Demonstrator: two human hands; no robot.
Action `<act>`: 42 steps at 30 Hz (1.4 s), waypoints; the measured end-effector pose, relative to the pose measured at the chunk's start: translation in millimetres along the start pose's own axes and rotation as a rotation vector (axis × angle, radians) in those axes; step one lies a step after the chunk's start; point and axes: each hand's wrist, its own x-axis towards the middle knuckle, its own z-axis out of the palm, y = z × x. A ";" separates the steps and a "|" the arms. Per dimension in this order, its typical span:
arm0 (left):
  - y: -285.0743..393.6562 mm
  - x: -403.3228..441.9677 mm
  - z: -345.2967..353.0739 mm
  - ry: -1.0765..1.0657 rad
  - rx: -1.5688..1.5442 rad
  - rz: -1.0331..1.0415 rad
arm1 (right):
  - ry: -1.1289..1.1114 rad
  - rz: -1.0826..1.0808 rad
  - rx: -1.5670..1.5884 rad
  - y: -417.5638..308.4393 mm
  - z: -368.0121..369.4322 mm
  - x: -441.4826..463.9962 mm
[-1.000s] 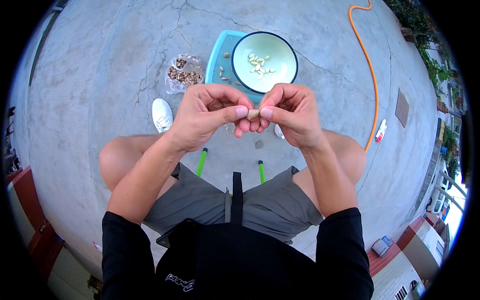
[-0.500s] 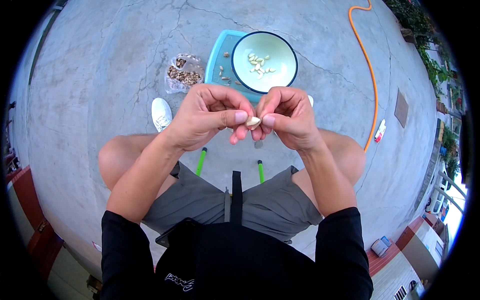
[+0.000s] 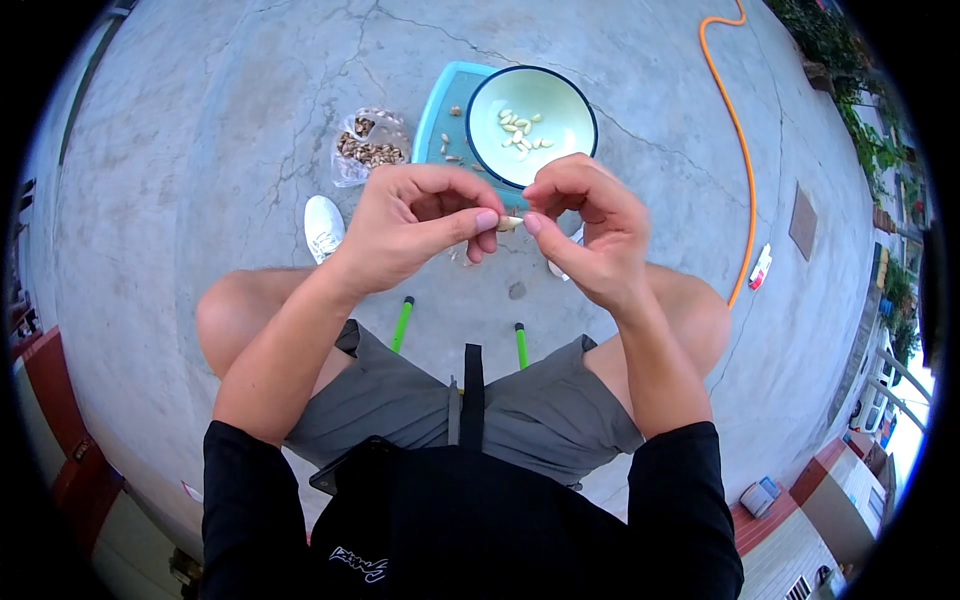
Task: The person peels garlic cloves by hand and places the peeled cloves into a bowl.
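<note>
Between the thumb and forefinger of my left hand (image 3: 425, 222) is a garlic clove (image 3: 510, 223), pale with some brownish skin at the fingers. My right hand (image 3: 592, 232) is just to its right, thumb tip at or very near the clove's pointed end. A gap shows between the right thumb and the curled forefinger, with nothing visible in it. Beyond my hands, a white enamel bowl (image 3: 582, 148) with a dark rim has several peeled cloves (image 3: 521, 127) in it. It rests on a light-blue plastic stool or board (image 3: 436, 105) with skin scraps on top.
A clear plastic bag (image 3: 350, 172) of unpeeled cloves (image 3: 372, 153) lies left of the blue surface. My white shoe (image 3: 322, 228) is nearer. Green-legged seat feet (image 3: 403, 325) show between my knees. An orange hose (image 3: 745, 160) runs along the right, beside a white-and-red item (image 3: 761, 264).
My right hand has opened its pinch and moved slightly right, forefinger lifting from the clove. My left hand keeps the clove, now more slender in view between the fingertips.
</note>
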 end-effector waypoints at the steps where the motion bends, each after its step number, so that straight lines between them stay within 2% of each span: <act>1: -0.7 0.1 -0.3 0.011 0.033 0.019 | -0.054 -0.033 -0.063 -0.8 -5.1 -0.5; 3: -1.5 0.6 1.3 0.025 0.044 0.038 | -0.107 -0.066 -0.126 -3.3 -7.3 0.0; 5: -1.5 0.9 2.7 0.037 0.054 0.057 | -0.137 0.011 -0.137 -6.5 -4.6 0.2; 10: -4.2 0.6 3.9 0.048 0.128 0.133 | -0.117 -0.022 -0.114 -1.7 -1.3 -0.3; 14: -6.8 0.6 1.8 0.046 0.097 0.097 | -0.122 -0.104 -0.117 1.3 0.6 0.1; 19: -6.3 -0.5 0.9 0.027 -0.092 0.000 | -0.132 -0.107 -0.084 1.0 1.5 0.2; 24: -3.6 1.5 4.3 0.035 -0.039 0.022 | -0.123 -0.100 -0.131 -0.7 1.4 -0.8; 26: -3.0 2.0 4.4 0.049 -0.014 0.015 | -0.091 -0.283 -0.394 -4.0 4.7 -1.2; 27: -4.2 2.8 3.0 0.052 0.018 -0.032 | -0.092 -0.283 -0.394 -1.0 5.6 -0.3; 29: -5.0 3.3 2.1 0.056 0.050 -0.078 | -0.084 -0.505 -0.513 7.7 6.5 1.5; 33: -1.4 3.2 2.1 0.074 0.010 -0.049 | -0.076 -0.434 -0.488 6.0 8.2 -2.1; 42: -0.5 0.8 2.7 0.067 0.090 0.006 | -0.091 -0.111 -0.161 3.1 4.5 -3.2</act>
